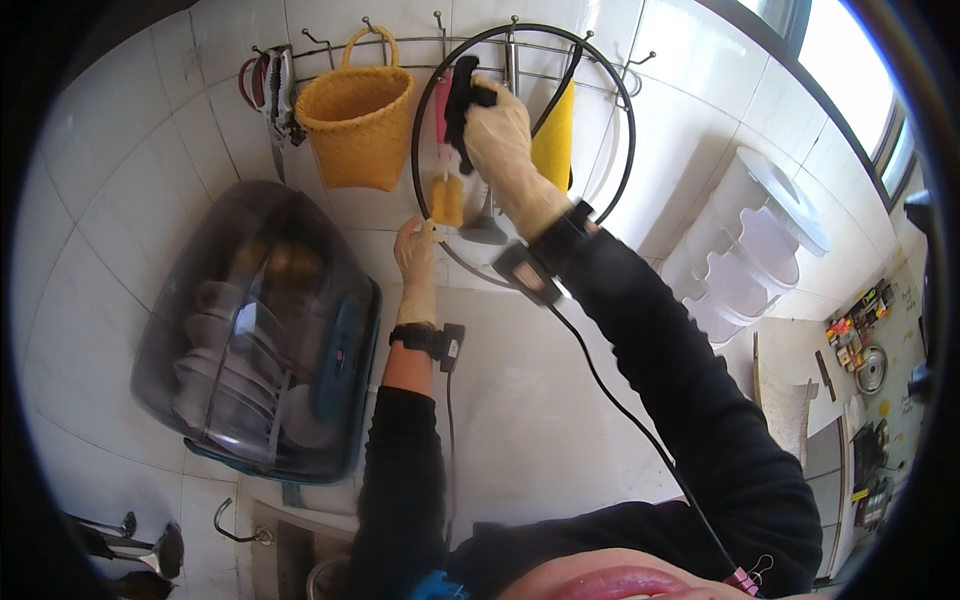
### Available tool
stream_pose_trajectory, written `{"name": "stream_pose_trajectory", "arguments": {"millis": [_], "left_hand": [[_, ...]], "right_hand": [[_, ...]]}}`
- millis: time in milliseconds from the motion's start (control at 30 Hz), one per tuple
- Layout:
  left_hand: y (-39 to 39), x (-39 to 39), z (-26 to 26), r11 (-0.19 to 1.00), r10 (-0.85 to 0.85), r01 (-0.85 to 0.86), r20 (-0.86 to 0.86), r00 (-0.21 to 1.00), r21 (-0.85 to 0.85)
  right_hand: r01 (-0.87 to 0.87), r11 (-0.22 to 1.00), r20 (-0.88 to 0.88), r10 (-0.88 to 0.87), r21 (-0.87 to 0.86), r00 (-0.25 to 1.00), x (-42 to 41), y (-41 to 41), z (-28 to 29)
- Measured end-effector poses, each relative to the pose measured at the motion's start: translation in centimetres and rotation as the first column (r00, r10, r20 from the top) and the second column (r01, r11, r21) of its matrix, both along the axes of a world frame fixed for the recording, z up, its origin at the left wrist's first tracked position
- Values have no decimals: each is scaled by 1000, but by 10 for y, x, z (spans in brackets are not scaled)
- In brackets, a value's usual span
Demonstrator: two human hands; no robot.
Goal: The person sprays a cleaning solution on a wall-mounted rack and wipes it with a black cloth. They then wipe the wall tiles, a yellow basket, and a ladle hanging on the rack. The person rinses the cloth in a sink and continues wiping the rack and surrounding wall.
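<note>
My right hand [499, 135], in a pale glove, grips a black cloth-like item [461, 112] in front of the wall rack. My left hand [416, 244], gloved too, is at the lower left edge of a large black-rimmed ring [631, 112], which hangs against the rack; whether the fingers close on the rim is unclear. Behind the ring hang a pink-handled brush with a yellow sponge head [448, 201], a ladle-like utensil [484, 229] and a yellow cloth [553, 146]. A woven basket [356, 131] hangs left of the ring.
A lidded dish box [255, 337] with bowls and plates stands at left, beside the white counter [525, 420]. Scissors [277, 97] hang at the rack's left end. Stacked white plastic bins [731, 247] stand at right. A faucet [232, 521] is at lower left. Cables trail from both wrists.
</note>
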State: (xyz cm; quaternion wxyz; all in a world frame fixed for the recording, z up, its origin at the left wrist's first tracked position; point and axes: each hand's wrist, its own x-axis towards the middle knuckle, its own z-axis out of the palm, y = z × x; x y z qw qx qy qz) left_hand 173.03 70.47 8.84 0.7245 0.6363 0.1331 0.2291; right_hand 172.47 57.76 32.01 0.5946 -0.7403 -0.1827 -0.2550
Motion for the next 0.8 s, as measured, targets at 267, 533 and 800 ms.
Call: {"name": "stream_pose_trajectory", "arguments": {"millis": [267, 533, 800], "left_hand": [[11, 35, -16, 894, 119, -163, 130, 984, 417], [-1, -15, 22, 999, -51, 47, 207, 977, 23], [-17, -80, 29, 994, 78, -52, 296, 952, -95]], "right_hand": [[229, 779, -45, -250, 584, 967, 86, 70, 10], [262, 964, 163, -252, -40, 954, 75, 50, 6], [78, 972, 99, -57, -223, 993, 22, 8, -19]]}}
